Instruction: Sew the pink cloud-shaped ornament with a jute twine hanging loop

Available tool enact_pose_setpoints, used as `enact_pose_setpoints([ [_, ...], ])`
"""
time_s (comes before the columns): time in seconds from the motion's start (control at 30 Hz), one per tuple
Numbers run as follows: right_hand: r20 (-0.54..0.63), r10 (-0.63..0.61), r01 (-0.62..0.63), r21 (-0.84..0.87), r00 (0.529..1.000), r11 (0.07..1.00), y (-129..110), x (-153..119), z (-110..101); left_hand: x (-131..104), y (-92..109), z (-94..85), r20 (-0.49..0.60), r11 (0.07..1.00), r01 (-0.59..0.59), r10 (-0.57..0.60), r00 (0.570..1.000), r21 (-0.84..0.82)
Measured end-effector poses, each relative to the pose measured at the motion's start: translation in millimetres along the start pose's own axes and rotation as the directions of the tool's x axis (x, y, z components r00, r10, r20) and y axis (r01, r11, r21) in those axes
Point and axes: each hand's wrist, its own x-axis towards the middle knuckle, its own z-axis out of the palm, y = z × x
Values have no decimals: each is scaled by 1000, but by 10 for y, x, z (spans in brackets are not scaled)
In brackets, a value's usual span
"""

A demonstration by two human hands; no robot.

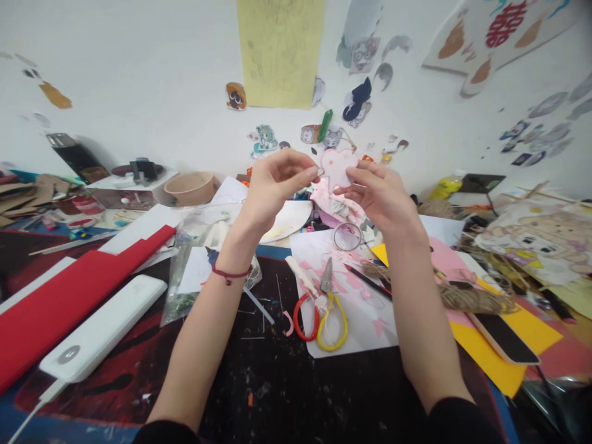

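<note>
Raised above the table, a pale pink cutout (340,165) with a rounded, lobed outline is pinched at its right edge by my right hand (377,188). At its left side, my left hand (289,179) has thumb and index finger closed on a small thin thing at the fingertips, too small to name. Behind and below the cutout lies a bundle of pink material (340,206). Scissors (330,320) with one red and one yellow handle rest on white paper (370,320) scattered with pink scraps.
A white device (106,327) with a cable and a red strip (69,296) lie at left. On the right are a phone (504,339), twine (476,298) and yellow sheets (490,364). A round bowl (189,188) stands at the back near the wall.
</note>
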Motion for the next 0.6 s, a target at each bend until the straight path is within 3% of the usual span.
enact_pose_setpoints([
  [0.07,33,38,-39,21,999,999,-6,-27,20,-11,14,23,12,999,33,-32,999,-1],
  [0.17,40,24,-26,44,999,999,-18,-59,44,-15,7,37,-69,999,9,-6,998,39],
  [0.33,41,-12,10,64,999,998,-56,-80,61,-33,-21,72,-147,946,-132,182,972,298],
  [0.4,62,-28,23,80,998,997,-75,-94,72,-55,-20,109,-107,854,-230,313,944,466],
  [0.5,89,-56,48,91,994,995,-109,-131,98,-92,-13,172,0,647,-353,479,878,676],
  [0.6,97,-67,59,86,993,995,-150,-171,124,-123,-1,220,65,489,-385,551,832,782],
])
